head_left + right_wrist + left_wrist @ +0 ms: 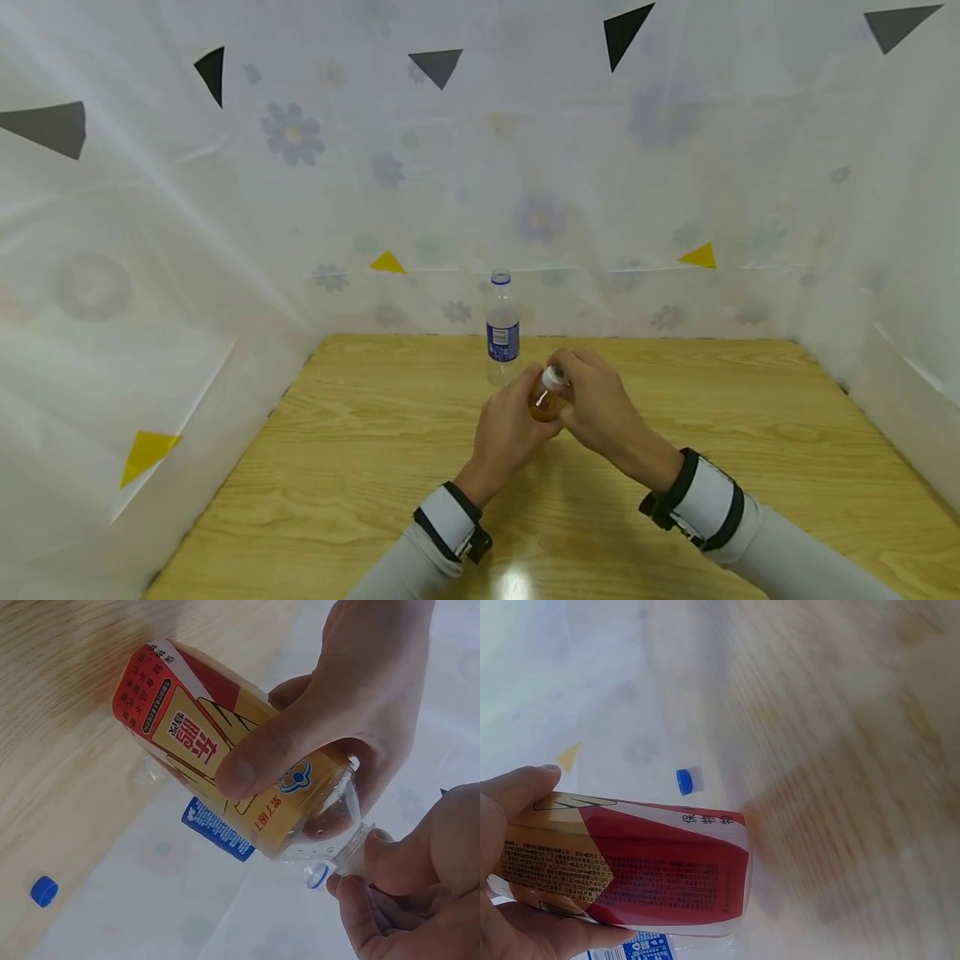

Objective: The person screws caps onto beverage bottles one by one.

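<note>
A drink bottle with a red and yellow label (187,739) stands between my two hands in the head view. My left hand (512,421) grips it round the body, thumb on one side and fingers on the other. At its neck, my right hand (600,408) pinches the white cap (553,377) between thumb and fingers. Whether the cap is loose from the neck I cannot tell. Behind the hands stands a clear bottle (502,312) with a blue label, upright and uncapped.
A blue bottle cap (44,891) lies on the wooden table (360,433), apart from both bottles. White patterned sheeting (480,167) rises behind and at both sides of the table, with black, grey and yellow triangles on it.
</note>
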